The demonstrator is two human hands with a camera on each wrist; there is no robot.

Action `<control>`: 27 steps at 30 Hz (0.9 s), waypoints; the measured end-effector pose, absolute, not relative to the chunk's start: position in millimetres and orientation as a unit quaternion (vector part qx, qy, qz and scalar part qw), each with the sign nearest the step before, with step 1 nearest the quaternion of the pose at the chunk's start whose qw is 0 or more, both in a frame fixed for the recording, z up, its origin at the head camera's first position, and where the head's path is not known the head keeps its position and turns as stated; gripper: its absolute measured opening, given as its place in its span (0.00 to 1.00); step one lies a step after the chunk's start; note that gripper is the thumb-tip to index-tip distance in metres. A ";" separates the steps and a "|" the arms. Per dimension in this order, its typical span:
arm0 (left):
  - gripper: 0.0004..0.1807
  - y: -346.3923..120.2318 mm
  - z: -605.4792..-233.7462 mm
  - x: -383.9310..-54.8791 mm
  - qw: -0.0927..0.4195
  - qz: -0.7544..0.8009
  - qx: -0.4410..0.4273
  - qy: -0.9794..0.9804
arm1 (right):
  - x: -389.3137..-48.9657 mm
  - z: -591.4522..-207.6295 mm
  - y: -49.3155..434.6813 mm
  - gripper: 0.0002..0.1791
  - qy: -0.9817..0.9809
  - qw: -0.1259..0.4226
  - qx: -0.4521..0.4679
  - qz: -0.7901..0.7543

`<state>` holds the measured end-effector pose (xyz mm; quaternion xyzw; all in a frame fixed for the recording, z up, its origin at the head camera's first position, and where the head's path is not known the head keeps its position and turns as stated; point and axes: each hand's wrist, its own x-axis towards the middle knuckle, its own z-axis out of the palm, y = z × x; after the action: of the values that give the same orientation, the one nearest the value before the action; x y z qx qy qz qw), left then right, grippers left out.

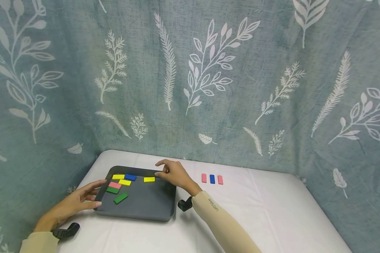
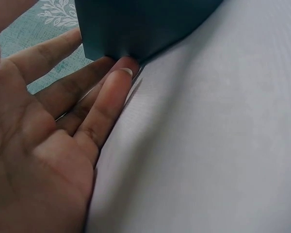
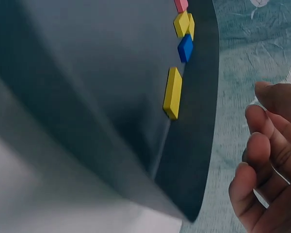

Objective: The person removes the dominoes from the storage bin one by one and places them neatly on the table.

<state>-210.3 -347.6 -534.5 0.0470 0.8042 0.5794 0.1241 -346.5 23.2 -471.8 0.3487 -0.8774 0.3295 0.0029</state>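
A dark grey tray (image 1: pixel 145 205) lies on the white cloth. My left hand (image 1: pixel 71 205) is at its left side, fingers relaxed; in the left wrist view the fingertips touch the outer wall (image 2: pixel 136 29). My right hand (image 1: pixel 176 174) hovers over the far right rim, fingers loosely bent, nothing between them. Nearest to it inside the tray is a yellow block (image 1: pixel 149 179), also plain in the right wrist view. Further left in the tray are a blue block (image 1: pixel 130 177), two yellow blocks (image 1: pixel 125 182), a pink block (image 1: pixel 115 185) and two green blocks (image 1: pixel 121 198).
Right of the tray, a pink block (image 1: pixel 204 178), a blue block (image 1: pixel 212 179) and another pink block (image 1: pixel 220 180) stand in a row on the white cloth (image 1: pixel 256 211). A teal leaf-patterned curtain (image 1: pixel 190 133) hangs behind and at both sides.
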 end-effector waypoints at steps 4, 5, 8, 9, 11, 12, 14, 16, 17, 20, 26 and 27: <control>0.46 -350.5 -533.9 -209.7 0.124 0.577 0.052 0.805 | -345.1 -473.2 9.7 0.18 -0.877 -0.005 0.358 0.320; 0.46 -350.9 -533.8 -209.5 0.125 0.577 0.050 0.805 | -344.6 -473.7 6.6 0.18 -0.877 -0.008 0.360 0.318; 0.46 -351.8 -534.1 -209.1 0.125 0.579 0.051 0.804 | -343.5 -476.3 -2.1 0.18 -0.881 -0.022 0.364 0.300; 0.46 -351.9 -534.4 -208.8 0.125 0.581 0.051 0.803 | -343.0 -477.2 -4.8 0.18 -0.882 -0.030 0.367 0.293; 0.47 -351.7 -535.1 -208.3 0.125 0.583 0.045 0.802 | -342.2 -478.8 -10.4 0.19 -0.883 -0.046 0.371 0.282; 0.47 -351.7 -535.8 -208.3 0.124 0.583 0.045 0.802 | -342.1 -480.0 -13.2 0.19 -0.884 -0.053 0.373 0.276; 0.47 -351.6 -537.0 -208.1 0.124 0.583 0.042 0.802 | -342.0 -481.8 -18.3 0.19 -0.884 -0.064 0.375 0.271; 0.47 -351.8 -538.0 -208.4 0.123 0.582 0.042 0.803 | -342.4 -482.9 -23.2 0.19 -0.884 -0.069 0.377 0.267; 0.47 -351.9 -538.2 -208.5 0.122 0.582 0.044 0.803 | -342.6 -483.3 -25.4 0.19 -0.884 -0.071 0.377 0.266; 0.47 -352.5 -538.6 -209.3 0.122 0.580 0.050 0.804 | -343.7 -484.7 -31.3 0.20 -0.884 -0.079 0.383 0.256; 0.46 -353.3 -538.3 -211.3 0.113 0.574 0.058 0.809 | -346.5 -490.0 -40.4 0.23 -0.887 -0.112 0.392 0.217; 0.46 -353.3 -538.3 -211.5 0.111 0.574 0.058 0.809 | -346.8 -490.9 -41.8 0.23 -0.887 -0.116 0.391 0.217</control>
<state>-211.5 -353.3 -538.3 0.0578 0.8093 0.5739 0.1113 -346.8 -41.8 -490.9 0.3909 -0.8869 0.2172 -0.1159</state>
